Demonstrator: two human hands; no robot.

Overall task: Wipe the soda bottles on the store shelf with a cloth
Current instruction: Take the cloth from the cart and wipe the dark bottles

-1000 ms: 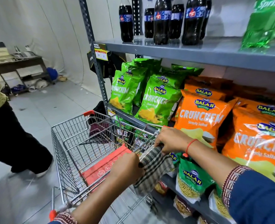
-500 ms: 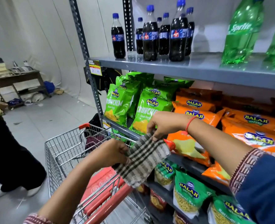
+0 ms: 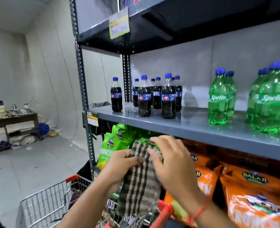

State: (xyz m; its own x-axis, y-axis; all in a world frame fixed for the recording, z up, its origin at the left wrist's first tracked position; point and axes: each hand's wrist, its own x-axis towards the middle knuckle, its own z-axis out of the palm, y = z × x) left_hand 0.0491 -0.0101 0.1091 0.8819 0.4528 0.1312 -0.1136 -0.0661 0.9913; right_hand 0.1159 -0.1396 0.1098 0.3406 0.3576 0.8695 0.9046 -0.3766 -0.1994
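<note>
- The brown-and-cream checked cloth (image 3: 140,181) hangs lengthwise between both hands, in front of the chip shelf and just below the grey metal shelf (image 3: 201,127) that carries the bottles.
- The left hand (image 3: 119,167) pinches the cloth's upper left edge, with the thumb lying across the front of the fabric and the fingers curled behind it.
- The right hand (image 3: 172,162) lies against the cloth's upper right side with its fingers spread; it is blurred, so I cannot tell whether it actually grips the fabric or only rests on it.
- The dark cola bottles with blue caps (image 3: 152,97) stand upright in a loose cluster on the grey shelf, one set a little apart to the left.
- The green Sprite bottles with blue caps (image 3: 221,99) stand to their right; the furthest ones are cut off by the frame edge.
- Neither hand touches any bottle; the cloth is below the shelf's front lip.
- The cloth's lower end hangs in front of the silver wire shopping cart with red trim (image 3: 42,206); what the cart holds is hard to make out.
- The shelf underneath holds green chip bags (image 3: 111,148) on the left and orange chip bags (image 3: 251,191) on the right, partly hidden behind the hands.
</note>
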